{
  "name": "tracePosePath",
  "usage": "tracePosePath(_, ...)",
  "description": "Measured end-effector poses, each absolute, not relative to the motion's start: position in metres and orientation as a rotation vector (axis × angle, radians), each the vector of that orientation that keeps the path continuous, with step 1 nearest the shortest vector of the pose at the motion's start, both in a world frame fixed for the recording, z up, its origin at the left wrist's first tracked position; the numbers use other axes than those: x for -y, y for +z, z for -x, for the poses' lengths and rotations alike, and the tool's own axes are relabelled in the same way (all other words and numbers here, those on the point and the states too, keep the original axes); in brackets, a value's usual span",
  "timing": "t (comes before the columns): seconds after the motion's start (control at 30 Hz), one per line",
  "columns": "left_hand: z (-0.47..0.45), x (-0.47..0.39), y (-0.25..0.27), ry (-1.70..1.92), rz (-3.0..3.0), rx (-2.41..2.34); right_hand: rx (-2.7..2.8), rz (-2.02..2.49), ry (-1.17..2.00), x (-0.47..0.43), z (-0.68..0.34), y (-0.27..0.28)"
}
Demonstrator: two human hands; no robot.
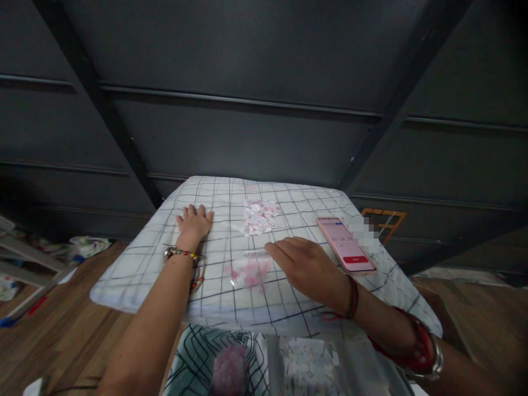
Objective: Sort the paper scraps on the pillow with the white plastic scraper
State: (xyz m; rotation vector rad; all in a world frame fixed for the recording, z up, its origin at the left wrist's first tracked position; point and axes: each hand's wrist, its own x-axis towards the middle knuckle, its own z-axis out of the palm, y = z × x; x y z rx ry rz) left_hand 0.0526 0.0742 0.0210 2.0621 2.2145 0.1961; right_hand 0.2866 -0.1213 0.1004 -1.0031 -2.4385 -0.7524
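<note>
My left hand lies flat on the white grid-patterned cloth, its fingers spread and nothing in them. My right hand is closed over the middle of the table, thumb and fingers pinched together. A thin white stick-like piece sticks out to the left from its fingertips; its exact kind is too blurred to tell. Just beyond lies a heap of small white and pink paper-like pieces. Nearer to me, a clear plastic bag with pink contents lies flat on the cloth.
A phone in a pink case lies to the right, its screen lit. Below the near edge are a clear container of white pieces and a bag of pink pieces. A dark panelled wall stands behind the table.
</note>
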Motion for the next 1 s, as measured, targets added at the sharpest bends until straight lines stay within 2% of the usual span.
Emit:
tracePosePath(0.3,-0.058,-0.067,0.02,0.261,-2.133,-2.306,2.453,0.902,-0.653,0.099,-0.28,0.087)
tracePosePath(0.43,-0.061,-0.06,0.031,0.295,-2.404,-2.301,2.475,0.905,-0.59,0.101,-0.285,0.088)
tracePosePath(0.73,-0.017,-0.049,0.019,0.168,-2.828,-1.36,2.441,0.784,-0.559,0.098,-0.277,0.089)
tracePosePath(1.0,0.006,-0.04,0.006,0.18,-2.852,-1.318,2.518,0.77,-0.457,0.103,-0.295,0.094)
